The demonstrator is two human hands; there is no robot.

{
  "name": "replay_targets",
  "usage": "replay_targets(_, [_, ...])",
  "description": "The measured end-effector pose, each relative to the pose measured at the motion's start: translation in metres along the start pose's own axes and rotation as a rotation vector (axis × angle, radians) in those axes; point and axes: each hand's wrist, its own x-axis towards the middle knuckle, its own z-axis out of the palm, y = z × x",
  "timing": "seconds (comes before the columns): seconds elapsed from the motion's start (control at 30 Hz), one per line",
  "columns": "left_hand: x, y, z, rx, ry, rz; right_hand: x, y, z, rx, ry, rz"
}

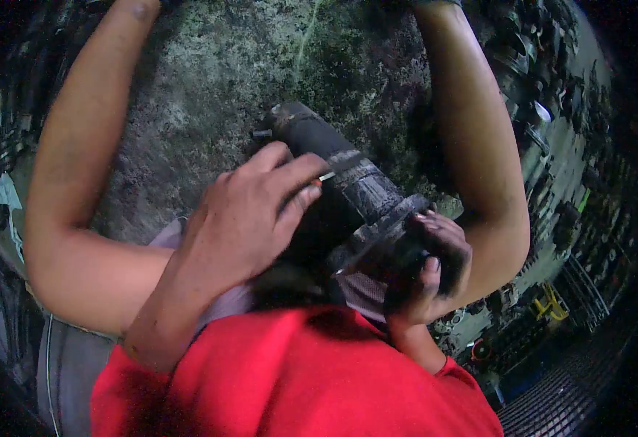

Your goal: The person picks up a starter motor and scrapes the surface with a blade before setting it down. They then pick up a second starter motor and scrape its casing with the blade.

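Note:
A dark, greasy cylindrical metal part [366,186] lies slanted between my legs, its narrow end pointing up and left, its wide flange toward my body. My left hand [242,207] is closed in a pinch on a small tool with an orange handle [317,183], whose short pale tip points at the side of the cylinder. At the flanged end, my right hand [435,266], blackened with grease, has its fingers wrapped round the part. A small stub [262,134] sticks out near the narrow end.
Stained concrete floor [217,73] stretches ahead between my bare legs. Many metal pieces [552,109] are piled along the right side. A yellow object [550,302] and a dark grating [552,393] are at the lower right. A pale cloth [2,195] lies at the far left.

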Motion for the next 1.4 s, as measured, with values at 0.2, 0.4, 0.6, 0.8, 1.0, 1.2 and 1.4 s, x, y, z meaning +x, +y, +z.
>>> replay_targets(0.2, [0.002,0.003,-0.004,0.063,-0.007,0.004,0.001,-0.002,-0.002,-0.013,-0.005,0.005])
replay_targets(0.4, [-0.003,0.005,-0.004,0.048,-0.040,-0.029,-0.001,0.000,-0.001,-0.002,0.002,0.010])
replay_targets(0.6, [-0.017,-0.012,0.011,-0.089,0.043,0.042,0.000,0.000,-0.002,-0.007,0.001,-0.001])
replay_targets(0.8, [-0.015,-0.015,0.010,-0.132,0.036,0.032,0.001,0.002,-0.001,-0.036,0.012,-0.038])
replay_targets(1.0, [-0.020,-0.009,0.010,-0.126,0.016,0.016,0.000,0.000,0.001,-0.014,0.023,-0.010])
replay_targets(1.2, [-0.016,-0.002,-0.005,-0.022,-0.054,0.037,-0.002,0.003,0.001,0.010,0.024,-0.007])
replay_targets(1.4, [-0.003,0.011,-0.017,0.161,-0.064,0.049,-0.001,0.003,-0.001,0.033,0.023,0.013])
